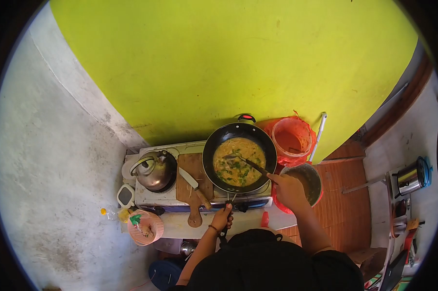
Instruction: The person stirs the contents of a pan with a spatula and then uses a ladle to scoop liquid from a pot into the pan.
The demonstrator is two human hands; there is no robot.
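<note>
Right hand (288,190) closed around spoon (250,164), stirring soup (239,161) in pan (214,145) on stove (156,198). Left hand (222,218) gripping pan handle (227,206) at six o'clock. Kettle (155,169) at nine o'clock.

Bright, even daylight; no hard shadows. Strong fisheye warp: black circular vignette fills corners, yellow-green painted wall (219,63) bows. Soft glare on rounded steel kettle (155,169) left of fingers. Centre sharp; detail right of fingers, toward rim, smeared and small.

Gas stove (170,199) at frame centre: kettle (156,169) left, cutting board (192,186) w/ knife (194,184) mid, frying pan (239,156) right.
</note>
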